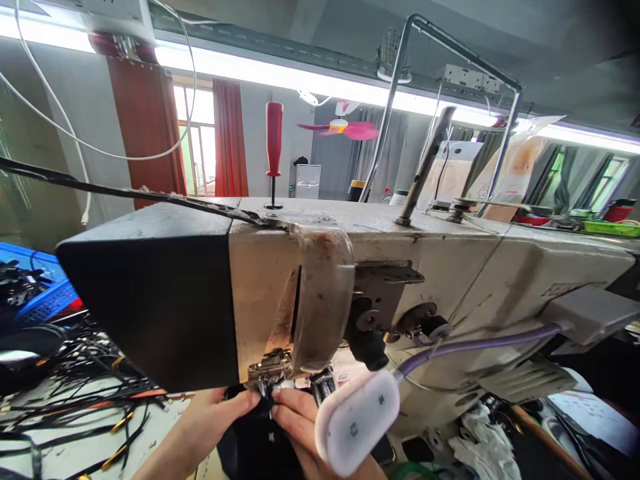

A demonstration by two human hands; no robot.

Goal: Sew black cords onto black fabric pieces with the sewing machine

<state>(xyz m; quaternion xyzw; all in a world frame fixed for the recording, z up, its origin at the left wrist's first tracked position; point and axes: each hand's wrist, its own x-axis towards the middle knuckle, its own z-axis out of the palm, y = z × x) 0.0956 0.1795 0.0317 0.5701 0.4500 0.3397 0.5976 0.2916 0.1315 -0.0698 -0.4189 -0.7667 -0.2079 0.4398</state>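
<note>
My left hand (207,421) comes in from the lower left, its thumb tip close to the presser foot (269,385) of a sewing machine (270,287). The thumb presses on a piece of black fabric (253,447), and the other fingers are mostly hidden. From the right, my right hand (295,417) holds the same fabric, fingers together and fingertips just beside the foot. A white oval lamp (357,423) on a purple flexible neck covers part of that hand. Small light marks show on the fabric. The needle cannot be made out.
A red-handled screwdriver (274,140) stands upright on the machine head. Black cords (65,400) lie tangled on the table at left, near a blue basket (47,300). White crumpled plastic (487,440) lies at lower right. A metal thread stand (395,100) rises behind.
</note>
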